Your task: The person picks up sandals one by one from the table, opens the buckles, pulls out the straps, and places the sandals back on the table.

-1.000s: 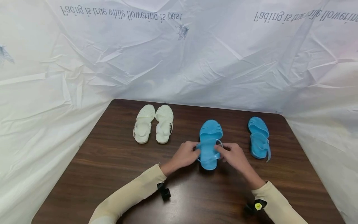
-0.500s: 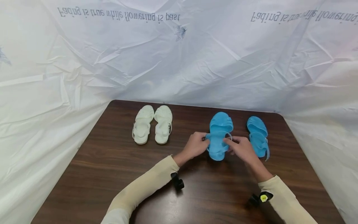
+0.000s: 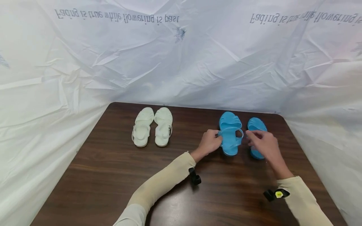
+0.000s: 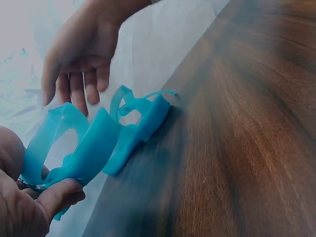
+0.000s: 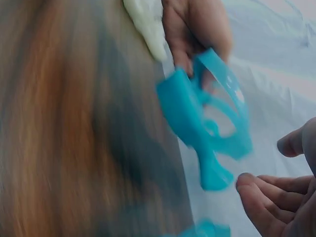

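Observation:
My left hand [image 3: 210,142] pinches the left side of a blue jelly sandal [image 3: 229,141], by the ankle strap near the buckle. In the left wrist view that sandal [image 4: 94,148] looks tilted; how far its sole is off the table I cannot tell. Just right of it, my right hand [image 3: 265,145] is apart from the held sandal, and thumb and fingers [image 5: 256,200] are spread with nothing between them. Under that hand in the head view lies a second blue sandal [image 3: 255,124], partly hidden, its toe pointing to the far edge.
Two white sandals, one on the left [image 3: 142,127] and one on the right [image 3: 163,125], stand side by side at the back left of the dark wooden table [image 3: 113,175]. A wrinkled white sheet [image 3: 175,69] hangs behind the table and along its sides.
The blue sandal has moved right and away from me, up beside the second blue sandal. Both hands gripped it earlier; the right hand has let go and shifted right.

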Demonstrator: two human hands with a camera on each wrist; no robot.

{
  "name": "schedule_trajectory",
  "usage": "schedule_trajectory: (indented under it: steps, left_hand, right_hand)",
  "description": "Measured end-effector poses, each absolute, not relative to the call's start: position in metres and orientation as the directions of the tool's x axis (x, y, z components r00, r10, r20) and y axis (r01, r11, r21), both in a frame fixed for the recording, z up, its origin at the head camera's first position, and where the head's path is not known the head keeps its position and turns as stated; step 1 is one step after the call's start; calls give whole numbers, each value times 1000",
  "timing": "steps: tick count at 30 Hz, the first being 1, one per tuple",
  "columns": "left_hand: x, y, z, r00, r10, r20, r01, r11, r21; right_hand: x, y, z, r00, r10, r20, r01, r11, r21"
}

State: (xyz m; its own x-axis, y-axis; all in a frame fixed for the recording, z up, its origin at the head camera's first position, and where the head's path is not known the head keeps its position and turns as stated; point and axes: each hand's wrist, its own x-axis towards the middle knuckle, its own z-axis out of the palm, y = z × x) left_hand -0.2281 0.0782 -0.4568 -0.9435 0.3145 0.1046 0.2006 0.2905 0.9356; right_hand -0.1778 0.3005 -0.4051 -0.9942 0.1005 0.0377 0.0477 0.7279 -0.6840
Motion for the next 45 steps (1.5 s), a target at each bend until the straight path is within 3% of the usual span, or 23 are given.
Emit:
schedule_trajectory:
  steps: [3,6,17,25,37,45]
  left_hand:
    - [-231,83,-462,-943,312,119,212,284,935]
    - [-234,89,-466,-944,307,124,213,279,936]
    - [-234,113,-479,-951,293,95,187,301,935]
    - [-234,130,-487,-959,275,64,155,323,934]
    - [-242,140,-496,-969,241,51,131,327,936]
    - [-241,145,-492,-972,228,-55,27,339,940]
  right_hand:
    - [-176,319,-408,-975,173,141,55,797,-601]
    - [-178,341,-415,-960,230,159,107,826,-553]
    - [-190,385,-449,-934,312,-173,355,774,-524]
    - [-191,385,-457,-938,278,-207,347,773,-532]
    - [-193,387,-458,-913,333,-235,407,719,-564]
    - [-192,389,-461,-920,346,-186,386,706,-594]
